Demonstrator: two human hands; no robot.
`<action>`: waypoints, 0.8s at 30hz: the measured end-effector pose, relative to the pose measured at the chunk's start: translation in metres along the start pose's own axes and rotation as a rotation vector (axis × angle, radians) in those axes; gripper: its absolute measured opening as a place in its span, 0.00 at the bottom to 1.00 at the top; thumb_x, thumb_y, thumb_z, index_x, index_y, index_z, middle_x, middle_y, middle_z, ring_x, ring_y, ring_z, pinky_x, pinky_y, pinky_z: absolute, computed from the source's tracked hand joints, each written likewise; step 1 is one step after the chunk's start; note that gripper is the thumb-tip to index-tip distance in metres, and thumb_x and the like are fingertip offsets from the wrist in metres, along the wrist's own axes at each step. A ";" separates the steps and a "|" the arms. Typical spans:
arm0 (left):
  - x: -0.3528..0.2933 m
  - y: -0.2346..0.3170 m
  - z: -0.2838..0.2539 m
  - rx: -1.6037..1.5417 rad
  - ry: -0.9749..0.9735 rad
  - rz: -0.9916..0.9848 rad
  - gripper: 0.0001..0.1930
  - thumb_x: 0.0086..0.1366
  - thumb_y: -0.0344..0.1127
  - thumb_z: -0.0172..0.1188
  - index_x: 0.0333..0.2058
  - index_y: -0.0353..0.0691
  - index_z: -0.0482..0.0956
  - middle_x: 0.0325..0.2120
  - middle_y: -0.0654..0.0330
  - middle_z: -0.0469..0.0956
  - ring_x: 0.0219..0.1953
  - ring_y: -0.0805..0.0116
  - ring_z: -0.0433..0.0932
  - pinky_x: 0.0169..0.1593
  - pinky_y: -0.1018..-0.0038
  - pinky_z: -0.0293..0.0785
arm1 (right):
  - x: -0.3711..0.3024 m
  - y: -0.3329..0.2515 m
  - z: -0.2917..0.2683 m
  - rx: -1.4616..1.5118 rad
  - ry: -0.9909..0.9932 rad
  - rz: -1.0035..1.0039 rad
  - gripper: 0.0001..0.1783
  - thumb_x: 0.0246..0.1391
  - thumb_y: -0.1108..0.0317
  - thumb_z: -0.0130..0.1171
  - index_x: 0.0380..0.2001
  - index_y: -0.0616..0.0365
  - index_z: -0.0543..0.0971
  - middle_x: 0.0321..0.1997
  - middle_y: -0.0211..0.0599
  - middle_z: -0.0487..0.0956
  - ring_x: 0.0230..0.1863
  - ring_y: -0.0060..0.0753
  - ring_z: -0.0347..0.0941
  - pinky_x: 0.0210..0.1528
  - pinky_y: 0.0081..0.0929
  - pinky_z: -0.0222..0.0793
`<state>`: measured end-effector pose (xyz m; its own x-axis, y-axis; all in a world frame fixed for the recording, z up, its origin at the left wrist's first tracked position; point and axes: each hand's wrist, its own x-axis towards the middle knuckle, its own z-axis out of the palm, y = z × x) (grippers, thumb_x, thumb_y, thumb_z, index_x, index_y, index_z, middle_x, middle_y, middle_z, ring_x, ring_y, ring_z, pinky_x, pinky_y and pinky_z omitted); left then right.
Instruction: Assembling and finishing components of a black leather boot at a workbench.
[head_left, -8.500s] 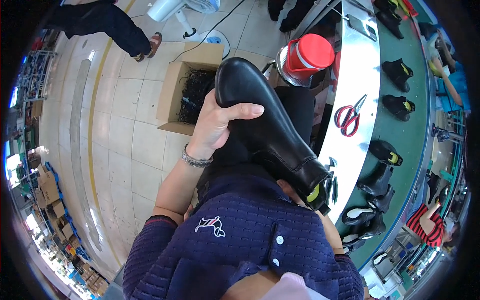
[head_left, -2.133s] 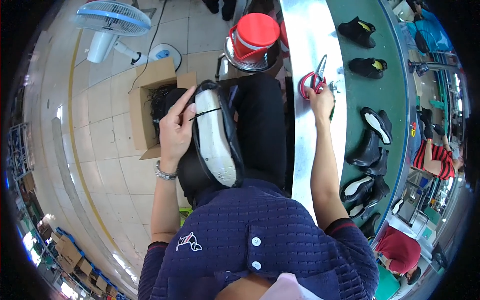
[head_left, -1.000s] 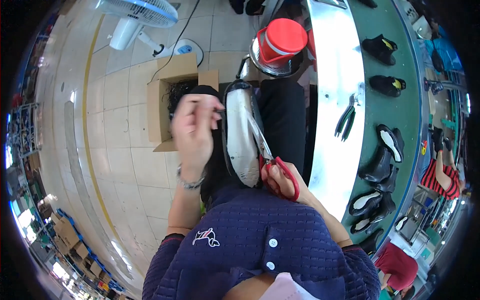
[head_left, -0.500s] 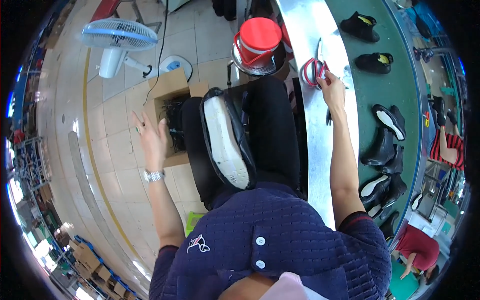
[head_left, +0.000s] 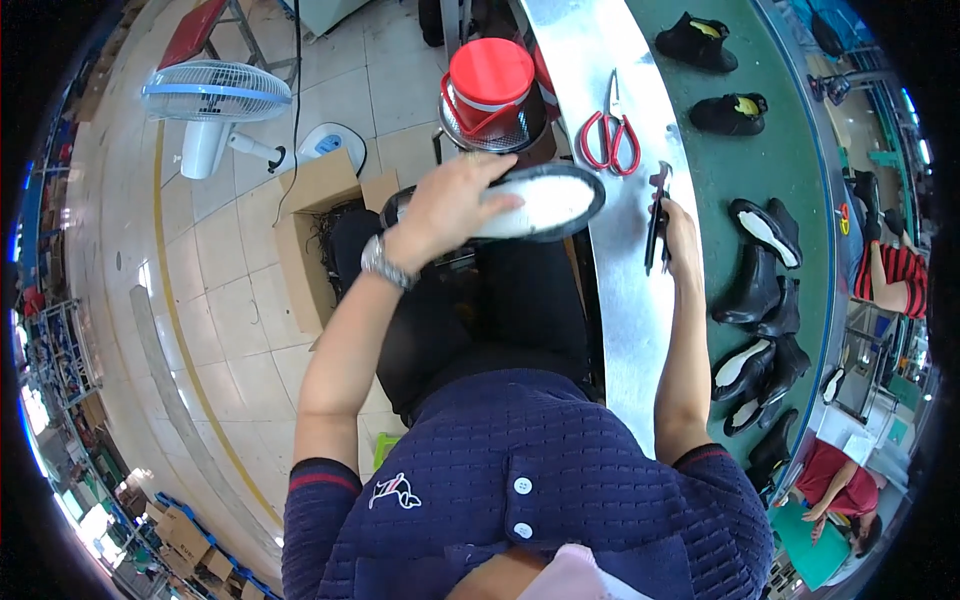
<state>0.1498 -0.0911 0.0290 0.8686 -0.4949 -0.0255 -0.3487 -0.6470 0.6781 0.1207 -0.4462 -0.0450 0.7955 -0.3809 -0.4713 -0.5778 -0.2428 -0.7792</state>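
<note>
My left hand [head_left: 445,208] grips a black shoe [head_left: 552,203] that lies sideways above my thighs, its pale underside turned up. The thumb rests across that underside and the fingers reach over the far edge; the heel part is hidden beneath the hand. On the metal bench, my right hand [head_left: 680,240] is closed around black pincers [head_left: 656,222], their jaws pointing away from me. Red-handled scissors [head_left: 611,140] lie on the bench just beyond them, touched by neither hand.
The narrow metal bench [head_left: 632,330] runs along my right. Beyond it, a green conveyor belt [head_left: 675,190] carries several black shoes and boots. A red-lidded bucket [head_left: 490,75] stands ahead. To the left are an open carton [head_left: 305,265] and a fan [head_left: 215,95]; co-workers are at far right.
My left hand came in from the left and took hold of the shoe, which turned from lengthwise to sideways. My right hand left the scissors and took up the pincers.
</note>
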 end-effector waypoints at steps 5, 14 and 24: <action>0.033 -0.026 -0.017 -0.089 0.009 -0.004 0.20 0.65 0.48 0.55 0.48 0.40 0.79 0.40 0.48 0.79 0.43 0.52 0.77 0.48 0.63 0.71 | -0.072 -0.044 0.017 0.165 -0.470 -0.017 0.18 0.59 0.63 0.55 0.50 0.57 0.75 0.31 0.25 0.77 0.32 0.15 0.69 0.36 0.15 0.59; 0.044 -0.012 -0.013 -0.060 0.111 -0.356 0.23 0.61 0.53 0.60 0.44 0.39 0.79 0.24 0.48 0.78 0.29 0.50 0.79 0.36 0.57 0.72 | -0.073 -0.159 0.058 -0.432 -0.895 -0.227 0.32 0.62 0.71 0.49 0.68 0.53 0.55 0.38 0.33 0.79 0.43 0.21 0.73 0.48 0.23 0.66; -0.020 0.030 0.045 0.153 0.471 -0.049 0.46 0.37 0.26 0.74 0.59 0.32 0.63 0.51 0.47 0.72 0.56 0.50 0.68 0.60 0.60 0.63 | -0.092 -0.116 0.072 -0.594 -0.690 -0.635 0.28 0.62 0.70 0.51 0.63 0.61 0.56 0.22 0.42 0.76 0.19 0.31 0.74 0.23 0.29 0.71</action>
<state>0.1066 -0.1269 0.0166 0.9376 -0.1686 0.3041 -0.3205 -0.7580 0.5681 0.1278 -0.3193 0.0587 0.8019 0.4982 -0.3297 0.1220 -0.6768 -0.7260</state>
